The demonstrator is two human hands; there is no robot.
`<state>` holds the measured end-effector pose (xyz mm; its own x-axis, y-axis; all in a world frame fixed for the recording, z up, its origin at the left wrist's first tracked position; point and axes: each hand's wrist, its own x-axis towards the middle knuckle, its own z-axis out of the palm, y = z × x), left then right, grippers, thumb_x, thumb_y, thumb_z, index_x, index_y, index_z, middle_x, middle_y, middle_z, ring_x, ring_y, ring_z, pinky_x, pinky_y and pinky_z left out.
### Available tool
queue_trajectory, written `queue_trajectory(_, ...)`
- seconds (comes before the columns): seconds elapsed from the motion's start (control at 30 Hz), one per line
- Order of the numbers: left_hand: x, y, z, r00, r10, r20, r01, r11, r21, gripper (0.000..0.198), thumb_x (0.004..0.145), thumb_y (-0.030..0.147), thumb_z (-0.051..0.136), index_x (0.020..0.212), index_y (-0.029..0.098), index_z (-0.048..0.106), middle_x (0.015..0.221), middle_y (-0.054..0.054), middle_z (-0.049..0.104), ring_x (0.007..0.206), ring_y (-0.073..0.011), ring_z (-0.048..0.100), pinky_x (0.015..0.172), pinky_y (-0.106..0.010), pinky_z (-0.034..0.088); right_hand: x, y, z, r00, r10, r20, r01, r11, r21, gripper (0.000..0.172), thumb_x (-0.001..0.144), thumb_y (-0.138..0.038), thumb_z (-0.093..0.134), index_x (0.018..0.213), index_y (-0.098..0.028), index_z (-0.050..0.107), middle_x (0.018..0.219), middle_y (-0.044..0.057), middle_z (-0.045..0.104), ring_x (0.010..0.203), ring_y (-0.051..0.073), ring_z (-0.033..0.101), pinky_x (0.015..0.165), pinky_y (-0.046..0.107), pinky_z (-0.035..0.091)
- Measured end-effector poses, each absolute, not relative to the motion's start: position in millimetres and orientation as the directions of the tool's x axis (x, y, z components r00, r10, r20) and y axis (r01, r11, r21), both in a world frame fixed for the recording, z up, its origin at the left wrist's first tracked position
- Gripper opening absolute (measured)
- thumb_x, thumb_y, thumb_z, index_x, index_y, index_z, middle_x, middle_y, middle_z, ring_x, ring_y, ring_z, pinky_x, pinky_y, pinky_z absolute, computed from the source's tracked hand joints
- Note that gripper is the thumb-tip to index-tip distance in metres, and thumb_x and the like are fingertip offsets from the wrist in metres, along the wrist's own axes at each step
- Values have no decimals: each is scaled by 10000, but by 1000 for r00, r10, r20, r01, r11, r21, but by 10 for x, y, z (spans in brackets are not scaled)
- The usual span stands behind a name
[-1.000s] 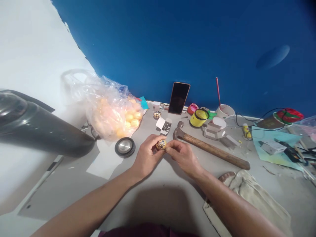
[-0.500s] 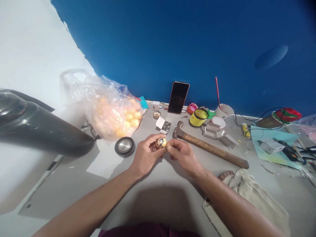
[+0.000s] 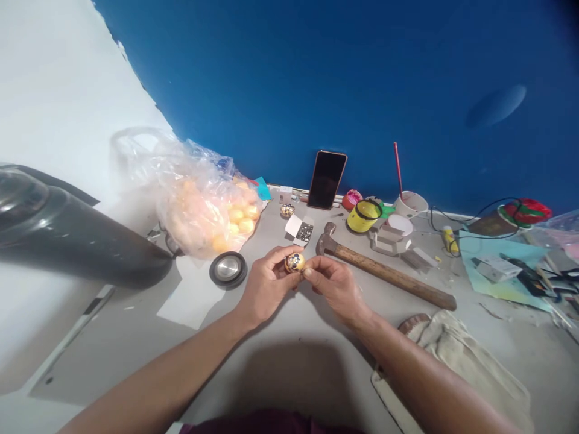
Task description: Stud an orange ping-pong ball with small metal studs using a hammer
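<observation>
My left hand (image 3: 265,288) is closed around a small yellow-orange ball (image 3: 295,261), holding it between thumb and fingers. Shiny metal and dark stud heads dot the ball's surface. At the ball's right edge, the thumb and forefinger of my right hand (image 3: 333,283) are pinched together; whatever may be between them is too small to make out. Just beyond the hands lies an open white box (image 3: 300,230) of small shiny studs, perhaps thumbtacks. Behind it sits a small round dish-like piece (image 3: 286,210) with shiny bits.
A hammer (image 3: 384,265) lies to the right, near a yellow cup (image 3: 363,218). A plastic bag (image 3: 199,205) of orange balls and a round black lid (image 3: 228,269) are at left. A phone (image 3: 326,179) leans on the wall. Cloth (image 3: 465,367) lies under my right forearm.
Both hands keep almost the same pose around the ball. My right hand has shifted very slightly to the left.
</observation>
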<state>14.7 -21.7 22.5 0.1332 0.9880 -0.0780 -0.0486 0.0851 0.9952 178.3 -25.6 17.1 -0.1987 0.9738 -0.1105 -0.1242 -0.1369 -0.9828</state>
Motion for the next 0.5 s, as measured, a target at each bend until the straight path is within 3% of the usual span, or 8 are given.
queue_trajectory(0.5,139,-230,157,129,975,183,94,-196,976,336,838,219,742,1173,205,729,1074,-64,660,903,-164,652,786,-261,568,1798,-272,227,-168,983,-76,52,-68,-996,270,803,-450,704,754,-190,646,668,-8,612,613,131,494,610,266,414)
